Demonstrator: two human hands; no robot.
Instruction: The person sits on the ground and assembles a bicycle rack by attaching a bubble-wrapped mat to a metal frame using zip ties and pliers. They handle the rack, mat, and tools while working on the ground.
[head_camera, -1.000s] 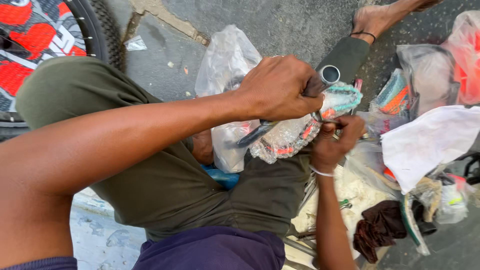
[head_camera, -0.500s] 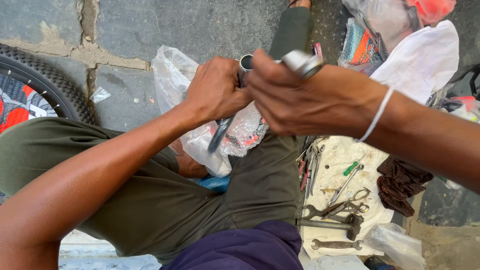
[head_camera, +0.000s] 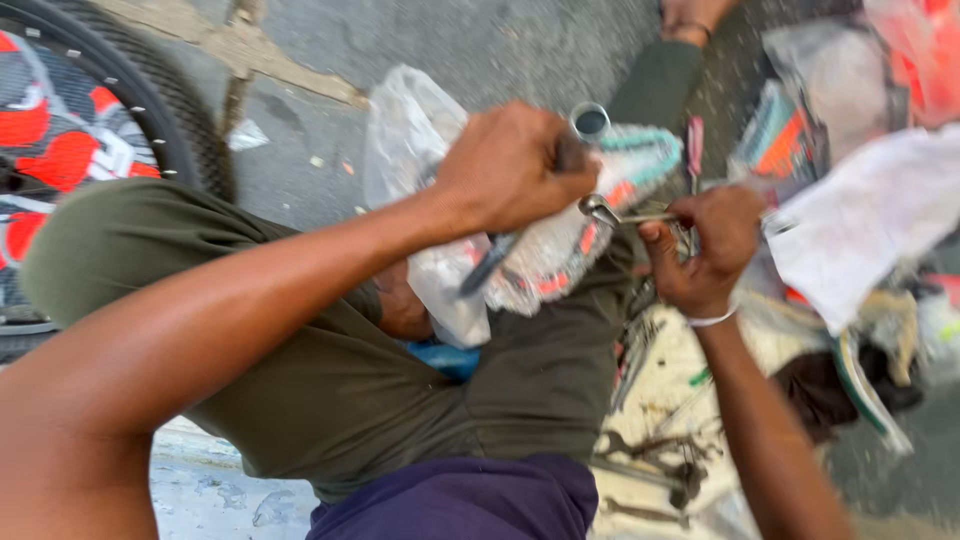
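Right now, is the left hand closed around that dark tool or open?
Closed: the left hand is fisted around the dark tool, whose lower end sticks out below it.

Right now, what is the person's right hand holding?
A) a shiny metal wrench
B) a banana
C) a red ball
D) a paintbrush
A: the right hand grips a thin shiny metal wrench, its ring end pointing at the left hand, which is closed around a metal tube.
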